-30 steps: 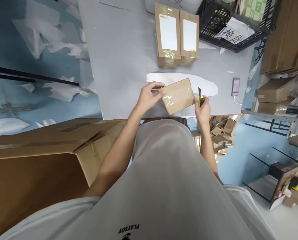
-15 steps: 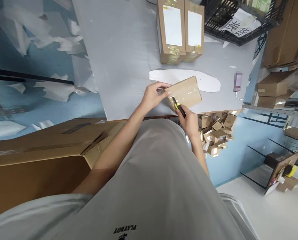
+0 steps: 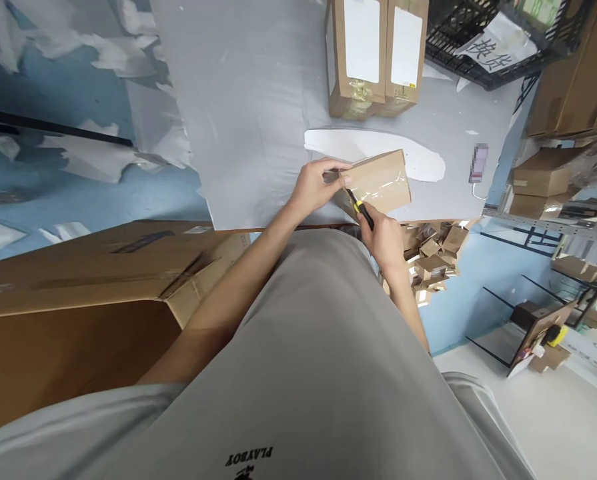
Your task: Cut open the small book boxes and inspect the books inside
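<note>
A small brown cardboard box (image 3: 381, 179) with clear tape lies tilted near the front edge of the grey table (image 3: 248, 120). My left hand (image 3: 318, 185) grips the box's left end between thumb and fingers. In my right hand (image 3: 382, 239) is a black and yellow utility knife (image 3: 363, 211), its tip at the taped left end of the box. Whether the blade is in the tape is too small to tell. Beneath and behind the box is a long white sheet (image 3: 423, 160).
Two taped boxes with white labels (image 3: 362, 40) stand at the back beside a black crate (image 3: 488, 73). A phone-like item (image 3: 478, 163) with a cable lies right. Small boxes (image 3: 433, 267) are heaped below the table; a large open carton (image 3: 78, 287) stands left.
The view has shifted slightly. The knife tip has moved toward the upper left corner of the box, close to my left thumb. Both hands keep their hold.
</note>
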`<state>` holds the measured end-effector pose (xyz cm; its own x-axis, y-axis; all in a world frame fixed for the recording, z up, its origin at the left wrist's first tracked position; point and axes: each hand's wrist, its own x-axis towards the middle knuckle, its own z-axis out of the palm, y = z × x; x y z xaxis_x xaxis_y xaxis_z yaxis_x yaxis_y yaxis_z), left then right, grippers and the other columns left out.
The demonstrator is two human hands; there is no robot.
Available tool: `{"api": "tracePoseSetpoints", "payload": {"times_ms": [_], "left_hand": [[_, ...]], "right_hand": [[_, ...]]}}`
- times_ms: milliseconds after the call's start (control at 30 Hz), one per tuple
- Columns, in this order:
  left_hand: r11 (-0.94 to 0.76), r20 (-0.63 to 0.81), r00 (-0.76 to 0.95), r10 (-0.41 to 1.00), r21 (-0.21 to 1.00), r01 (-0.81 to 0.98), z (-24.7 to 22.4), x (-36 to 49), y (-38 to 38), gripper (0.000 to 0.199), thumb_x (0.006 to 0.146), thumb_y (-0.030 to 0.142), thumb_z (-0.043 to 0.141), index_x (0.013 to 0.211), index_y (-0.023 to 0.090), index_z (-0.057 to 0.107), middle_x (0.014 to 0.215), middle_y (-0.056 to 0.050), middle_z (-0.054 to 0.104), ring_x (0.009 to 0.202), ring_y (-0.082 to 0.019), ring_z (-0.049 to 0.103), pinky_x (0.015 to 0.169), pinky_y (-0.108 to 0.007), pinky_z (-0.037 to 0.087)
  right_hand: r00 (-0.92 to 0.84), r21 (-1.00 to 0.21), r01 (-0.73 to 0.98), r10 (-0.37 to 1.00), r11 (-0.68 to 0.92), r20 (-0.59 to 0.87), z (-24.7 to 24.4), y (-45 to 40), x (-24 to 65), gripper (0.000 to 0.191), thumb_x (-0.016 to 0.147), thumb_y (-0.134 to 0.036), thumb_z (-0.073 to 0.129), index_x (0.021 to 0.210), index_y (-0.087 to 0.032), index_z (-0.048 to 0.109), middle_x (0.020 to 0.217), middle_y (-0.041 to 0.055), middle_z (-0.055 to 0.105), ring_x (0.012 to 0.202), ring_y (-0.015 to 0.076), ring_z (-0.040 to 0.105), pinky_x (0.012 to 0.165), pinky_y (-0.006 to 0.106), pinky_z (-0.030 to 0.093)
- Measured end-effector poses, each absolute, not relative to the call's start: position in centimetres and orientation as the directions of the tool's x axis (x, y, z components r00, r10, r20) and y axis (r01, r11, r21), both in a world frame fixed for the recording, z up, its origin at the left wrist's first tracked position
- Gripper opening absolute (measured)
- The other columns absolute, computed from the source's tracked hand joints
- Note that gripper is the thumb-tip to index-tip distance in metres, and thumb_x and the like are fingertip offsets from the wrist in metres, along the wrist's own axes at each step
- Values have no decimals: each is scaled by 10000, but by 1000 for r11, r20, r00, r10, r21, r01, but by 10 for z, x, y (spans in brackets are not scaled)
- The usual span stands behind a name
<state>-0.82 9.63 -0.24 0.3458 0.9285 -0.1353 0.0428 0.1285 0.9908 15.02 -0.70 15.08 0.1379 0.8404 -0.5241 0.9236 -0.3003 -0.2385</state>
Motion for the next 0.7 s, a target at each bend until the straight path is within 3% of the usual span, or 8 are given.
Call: {"api": "tracePoseSetpoints", "payload": {"times_ms": [167, 400, 567, 700], "left_hand": [[111, -127, 328, 936, 992, 67, -3, -5, 93, 518, 953, 703, 826, 1209, 257, 881, 1255, -87, 875, 1187, -290, 798, 1043, -403, 639], [89, -116, 286, 951, 990, 106, 0, -2, 86, 465, 988, 667, 797, 1190, 257, 887, 1259, -87, 875, 1189, -277, 803, 1046, -395, 631], [93, -122, 271, 955, 989, 119, 1, 0, 84, 448, 1006, 642, 780, 1225, 262, 874, 1290, -90, 866, 1221, -274, 792, 1043, -394, 626], [92, -124, 259, 958, 987, 131, 1, 1, 83, 469, 1004, 666, 775, 1201, 254, 883, 1278, -93, 871, 1206, -274, 798, 1053, -396, 623]], "right_hand": [[203, -187, 925, 846, -330, -493, 147, -8, 136, 519, 1201, -465, 418, 1599, -251, 674, 1107, 172, 864, 1015, 378, 820, 967, 481, 615], [210, -106, 943, 813, -315, -543, 153, -14, 134, 519, 1194, -441, 375, 1577, -262, 675, 1002, 202, 844, 915, 385, 807, 902, 526, 620], [236, -61, 939, 761, -339, -605, 155, -9, 131, 538, 1197, -397, 355, 1619, -218, 635, 1125, 260, 838, 1006, 422, 816, 934, 567, 618], [269, 23, 939, 695, -342, -666, 170, -8, 129, 494, 1201, -354, 411, 1636, -249, 619, 1142, 236, 849, 1034, 396, 835, 939, 515, 629]]}}
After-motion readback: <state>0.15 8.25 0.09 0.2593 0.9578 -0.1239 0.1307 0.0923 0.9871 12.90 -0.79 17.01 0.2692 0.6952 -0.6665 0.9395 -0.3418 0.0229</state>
